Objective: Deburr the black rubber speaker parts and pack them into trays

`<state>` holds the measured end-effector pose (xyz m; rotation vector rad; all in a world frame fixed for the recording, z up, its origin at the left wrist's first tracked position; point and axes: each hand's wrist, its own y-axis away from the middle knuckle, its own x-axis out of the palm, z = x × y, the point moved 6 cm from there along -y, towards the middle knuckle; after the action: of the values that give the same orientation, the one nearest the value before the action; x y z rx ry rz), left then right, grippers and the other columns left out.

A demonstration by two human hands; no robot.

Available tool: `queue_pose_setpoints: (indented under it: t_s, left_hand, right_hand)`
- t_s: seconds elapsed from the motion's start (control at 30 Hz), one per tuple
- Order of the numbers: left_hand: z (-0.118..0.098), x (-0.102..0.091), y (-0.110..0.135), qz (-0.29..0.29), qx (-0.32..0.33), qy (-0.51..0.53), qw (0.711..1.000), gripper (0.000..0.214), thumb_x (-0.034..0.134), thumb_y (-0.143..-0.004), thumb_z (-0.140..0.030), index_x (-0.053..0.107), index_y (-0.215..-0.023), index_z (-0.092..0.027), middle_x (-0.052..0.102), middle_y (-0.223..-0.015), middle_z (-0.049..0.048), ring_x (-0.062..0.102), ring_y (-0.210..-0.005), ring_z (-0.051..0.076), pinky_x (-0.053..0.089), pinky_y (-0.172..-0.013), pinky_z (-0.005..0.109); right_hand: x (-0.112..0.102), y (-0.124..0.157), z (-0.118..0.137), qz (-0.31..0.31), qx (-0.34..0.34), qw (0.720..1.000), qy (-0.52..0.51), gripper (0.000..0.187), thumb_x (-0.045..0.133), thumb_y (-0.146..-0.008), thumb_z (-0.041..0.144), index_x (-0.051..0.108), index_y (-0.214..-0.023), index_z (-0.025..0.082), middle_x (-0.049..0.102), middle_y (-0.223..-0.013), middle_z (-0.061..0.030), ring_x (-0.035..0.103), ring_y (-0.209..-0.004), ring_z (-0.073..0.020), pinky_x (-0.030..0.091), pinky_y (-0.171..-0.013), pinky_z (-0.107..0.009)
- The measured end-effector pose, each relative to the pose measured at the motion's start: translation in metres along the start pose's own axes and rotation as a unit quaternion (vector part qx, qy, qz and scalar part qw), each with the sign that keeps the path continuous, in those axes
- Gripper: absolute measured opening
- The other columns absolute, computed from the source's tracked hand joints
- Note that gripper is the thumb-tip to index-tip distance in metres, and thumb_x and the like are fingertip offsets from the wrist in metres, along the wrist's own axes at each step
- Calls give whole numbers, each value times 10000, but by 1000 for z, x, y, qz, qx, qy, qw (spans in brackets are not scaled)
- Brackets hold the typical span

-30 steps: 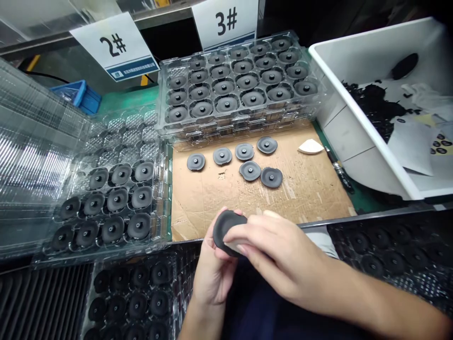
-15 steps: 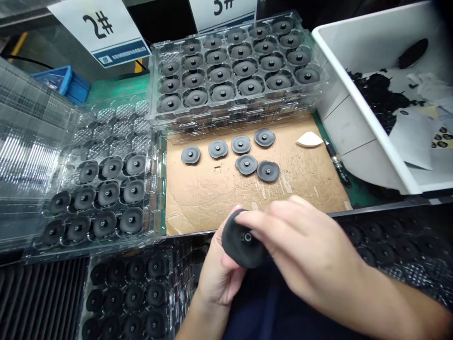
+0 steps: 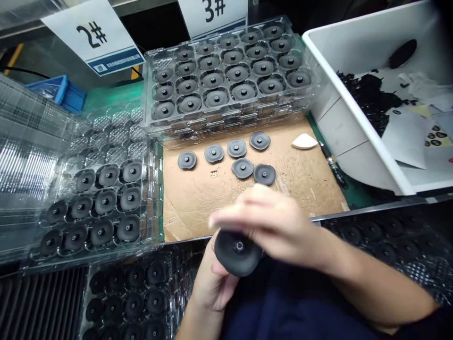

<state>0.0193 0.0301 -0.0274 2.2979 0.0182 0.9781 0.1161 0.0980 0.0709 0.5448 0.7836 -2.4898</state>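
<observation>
A round black rubber-looking disc (image 3: 233, 260) with a small raised hub at its centre is tilted towards me above the front edge of the bench. My left hand (image 3: 211, 283) grips it from below and the left, its fingers partly hidden behind the disc. Over the disc's far edge passes my right hand (image 3: 274, 224), fingers stretched out to the left and smeared by motion. Whether it touches the rim I cannot tell. Beyond my hands, several similar loose discs (image 3: 242, 168) lie hub up on a cardboard sheet (image 3: 198, 203).
Stacked clear trays (image 3: 226, 113) hold discs at the back. A partly filled clear tray (image 3: 116, 153) sits left. On the right stand a white bin (image 3: 357, 115) with black scraps, a white wedge-shaped piece (image 3: 304, 141) and a marker pen (image 3: 334, 167). More disc trays (image 3: 123, 288) lie below.
My right hand has moved from the disc's face up and left over its far edge, fingers straightening. The disc, still in my left hand, sits slightly lower left. The view has shifted a little.
</observation>
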Motion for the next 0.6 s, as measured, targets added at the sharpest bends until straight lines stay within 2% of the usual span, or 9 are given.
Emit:
queue_pose_setpoints:
  t_s: [0.07,0.13,0.23,0.3,0.37,0.43,0.5,0.57,0.6]
  left_hand:
    - [-2,3,1,30,-10,37,999,677,830,-429,-488,667,-1055,-290,692,-1059,22,644,-982,275,536,-835,348]
    - [-4,5,3,54,-22,72,996,573,821,-493,-438,671,-1034,-323,698,-1069,-4,667,-944,234,538,-805,297]
    - [-6,2,4,61,-26,77,995,515,811,-523,-418,680,-1014,-330,694,-1075,-14,674,-922,194,528,-793,243]
    - [-7,1,2,59,-23,73,995,504,806,-530,-421,681,-1009,-328,684,-1087,-11,670,-933,194,526,-796,241]
    - [-7,0,1,52,-14,75,996,527,810,-521,-424,679,-1020,-320,686,-1091,-3,665,-959,219,530,-812,267]
    - [-7,-1,0,41,1,79,996,558,820,-520,-410,671,-1048,-308,695,-1084,5,664,-964,231,530,-829,285]
    - [-8,-2,-1,15,23,69,997,553,818,-550,-389,665,-1070,-279,695,-1090,12,652,-983,216,514,-846,257]
    - [-10,-6,-2,-15,35,55,998,472,793,-609,-368,674,-1051,-251,699,-1078,15,637,-1011,193,488,-873,223]
    - [-12,-7,-2,-25,40,51,998,438,790,-624,-345,679,-1036,-246,702,-1063,14,634,-1014,189,479,-891,227]
  right_hand:
    - [-1,12,-36,-37,139,989,19,238,467,-912,164,647,-1068,155,646,-871,-46,567,-736,-120,453,-677,-244]
    - [12,34,-68,-16,235,971,36,259,460,-906,186,638,-1093,166,653,-915,-60,596,-786,-143,480,-709,-272]
    - [43,67,-93,54,272,960,23,266,471,-869,174,655,-1062,164,681,-925,-78,636,-858,-179,507,-759,-315]
    - [51,77,-97,58,280,958,14,238,490,-853,179,663,-1015,161,696,-917,-76,652,-847,-183,519,-750,-315]
    - [42,71,-90,30,295,955,14,232,471,-872,199,641,-1027,166,691,-982,-73,647,-890,-182,519,-755,-309]
    - [24,52,-68,-27,280,959,16,237,448,-897,210,611,-1065,173,674,-1035,-66,630,-928,-175,509,-758,-295]
    - [8,28,-32,-67,195,978,25,241,456,-904,208,593,-1098,163,671,-1021,-63,615,-912,-172,494,-762,-293]
    - [6,12,5,-58,73,995,47,259,441,-907,177,586,-1110,109,679,-939,-83,604,-838,-181,485,-748,-314]
    - [9,8,18,-34,34,997,52,264,427,-908,155,587,-1106,86,679,-900,-89,597,-804,-184,482,-741,-322]
